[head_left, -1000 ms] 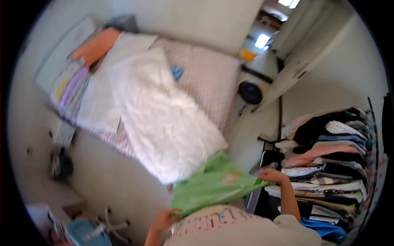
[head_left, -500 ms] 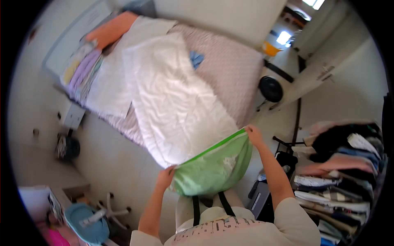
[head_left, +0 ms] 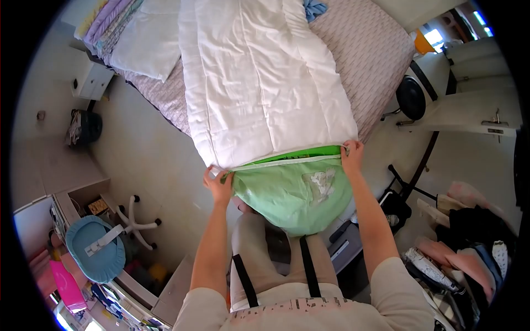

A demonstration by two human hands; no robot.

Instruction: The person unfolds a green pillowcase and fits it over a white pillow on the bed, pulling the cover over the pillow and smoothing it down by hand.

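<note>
Cover (head_left: 265, 204) (green, w/ its mouth slightly gaping) hangs in front of the person's legs (head_left: 248, 243), right at the near end of the white quilt (head_left: 265, 83). L hand (head_left: 220, 188) & R hand (head_left: 352, 160) pinch its rim at opp. ends, fingers pressed together; can't tell if quilt corners are caught too. If one pinch slips, that side would prob. sag & the mouth fold shut. Quilt's near end overhangs the bed (head_left: 381, 77), so a hard tug could drag it onto the floor (head_left: 160, 149). Farther out, wheeled base (head_left: 131, 225) on the left & grey case (head_left: 343, 255) near right might trip a careless step.
</note>
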